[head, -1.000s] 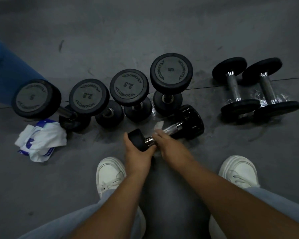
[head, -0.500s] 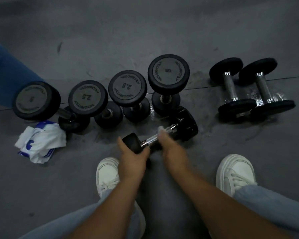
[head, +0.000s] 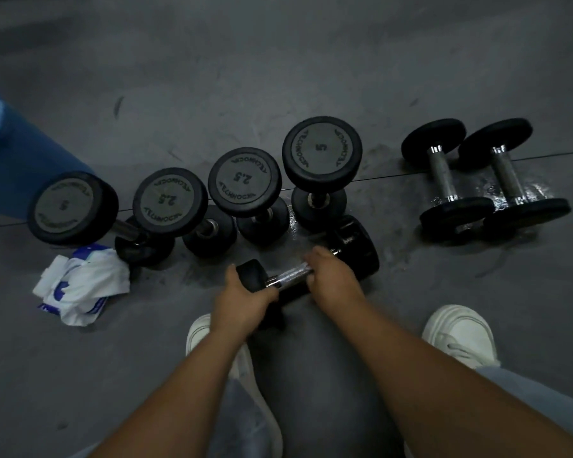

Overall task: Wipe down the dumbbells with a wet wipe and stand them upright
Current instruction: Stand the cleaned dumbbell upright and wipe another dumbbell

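Note:
A small black dumbbell with a chrome handle lies tilted on the grey floor in front of me. My left hand grips its near head. My right hand curls over the handle close to the far head, and the wet wipe under its fingers is almost wholly hidden. Behind it stand several round-headed dumbbells upright in a row, marked 5, 2.5, 2.5 and a leftmost one. Two more dumbbells lie flat at the right.
A crumpled white and blue wipe pack lies on the floor at the left. A blue object stands at the far left. My white shoes sit either side of my arms. Wet patches shine on the floor near the lying dumbbells.
My right hand has slid along the handle toward the far head, baring more chrome near my left hand. The white wipe at its fingertips has gone out of sight.

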